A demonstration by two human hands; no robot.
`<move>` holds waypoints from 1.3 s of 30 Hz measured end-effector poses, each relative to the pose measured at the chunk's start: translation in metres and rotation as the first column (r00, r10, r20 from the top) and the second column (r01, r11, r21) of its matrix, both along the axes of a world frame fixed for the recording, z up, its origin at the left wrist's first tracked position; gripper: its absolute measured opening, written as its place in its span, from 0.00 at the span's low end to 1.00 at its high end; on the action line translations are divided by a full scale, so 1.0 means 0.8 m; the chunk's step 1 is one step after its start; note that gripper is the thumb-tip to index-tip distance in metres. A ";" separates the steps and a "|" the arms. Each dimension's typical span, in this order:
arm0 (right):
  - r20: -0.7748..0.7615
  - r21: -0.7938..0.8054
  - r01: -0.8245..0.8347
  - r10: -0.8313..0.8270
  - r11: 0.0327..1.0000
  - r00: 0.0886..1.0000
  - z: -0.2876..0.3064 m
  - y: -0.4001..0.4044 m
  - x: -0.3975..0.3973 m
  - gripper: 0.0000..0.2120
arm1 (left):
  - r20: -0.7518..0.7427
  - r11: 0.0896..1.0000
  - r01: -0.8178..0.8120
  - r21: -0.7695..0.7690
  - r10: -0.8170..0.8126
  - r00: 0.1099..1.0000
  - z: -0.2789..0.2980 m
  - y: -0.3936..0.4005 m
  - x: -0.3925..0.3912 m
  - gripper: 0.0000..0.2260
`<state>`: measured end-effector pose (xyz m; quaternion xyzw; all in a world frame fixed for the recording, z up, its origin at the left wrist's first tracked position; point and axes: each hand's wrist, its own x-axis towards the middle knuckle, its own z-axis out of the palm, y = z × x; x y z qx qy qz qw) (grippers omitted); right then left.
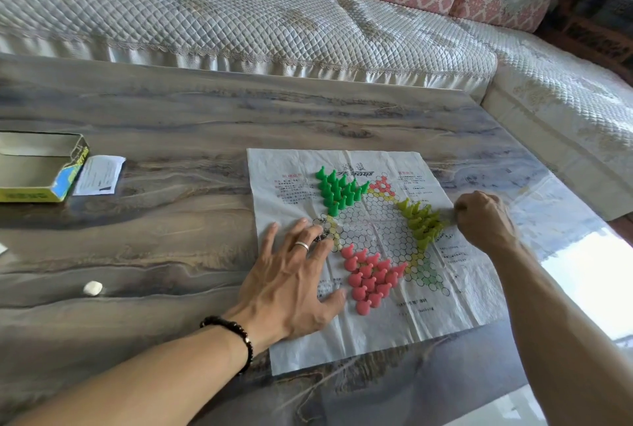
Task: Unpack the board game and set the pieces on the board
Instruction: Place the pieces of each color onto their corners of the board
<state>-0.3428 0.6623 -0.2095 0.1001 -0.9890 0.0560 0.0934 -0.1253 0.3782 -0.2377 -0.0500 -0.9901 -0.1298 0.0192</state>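
- The paper board [373,329] lies flat on the marbled table [171,254], a printed star of circles at its middle, and three sets of pegs already stand on it.
- The left hand [294,285] rests palm down on the board's near-left part, fingers straight and spread; it holds nothing and looks to be pinning the sheet.
- The pink pegs [371,276] stand just to the right of that hand's thumb and fingertips, packed in a triangle whose point faces the near edge of the board.
- The right hand [484,220] is curled into a loose fist at the board's right edge; whether it pinches a peg I cannot tell, since the fingertips face away.
- The yellow-green pegs [424,221] stand just to the left of the right hand's knuckles, nearly touching, so this hand is the nearer one for any tidying there. Their cluster runs long from far to near, its point towards the hand.
- The bright green pegs [339,190] stand beyond the left hand's fingertips, well apart from both hands, upright.
- All pegs stand upright with narrow heads upward.
- Off beyond the left hand's outer side, the opened game box [41,168] and a folded paper slip [99,174] sit well apart.
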 end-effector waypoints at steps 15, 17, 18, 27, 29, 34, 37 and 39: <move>0.080 -0.424 0.016 0.020 0.906 0.997 0.025 0.000 0.037 0.04 | -0.007 1.000 0.000 0.010 0.000 1.000 0.000 0.000 0.000 0.37; 0.097 -0.416 -0.005 0.049 0.909 0.994 0.018 0.001 0.037 0.05 | -0.002 1.000 0.001 0.000 -0.001 1.000 -0.001 0.000 0.000 0.37; 0.102 -0.407 -0.009 0.055 0.913 0.993 0.016 0.001 0.038 0.05 | 0.000 1.000 0.001 -0.001 -0.001 1.000 -0.001 0.000 0.000 0.37; 0.136 -0.417 0.007 0.055 0.909 0.989 0.004 0.006 0.035 0.05 | -0.002 1.000 0.000 -0.001 0.000 1.000 -0.002 0.000 -0.001 0.37; 0.130 -0.421 0.004 0.057 0.907 0.990 0.003 0.005 0.035 0.06 | -0.007 1.000 -0.002 0.006 0.002 1.000 -0.002 0.001 -0.002 0.37; 0.142 -0.416 0.022 0.041 0.909 0.989 0.004 0.003 0.036 0.07 | -0.004 1.000 0.002 0.001 -0.002 1.000 -0.005 0.000 -0.001 0.37; 0.163 -0.440 0.055 0.020 0.896 0.986 0.005 0.003 0.040 0.11 | -0.017 1.000 0.002 0.019 -0.002 1.000 -0.006 0.000 -0.001 0.37; 0.160 -0.445 0.064 0.009 0.893 0.987 0.007 0.002 0.046 0.13 | -0.018 1.000 0.003 0.019 -0.003 1.000 -0.007 -0.001 -0.002 0.37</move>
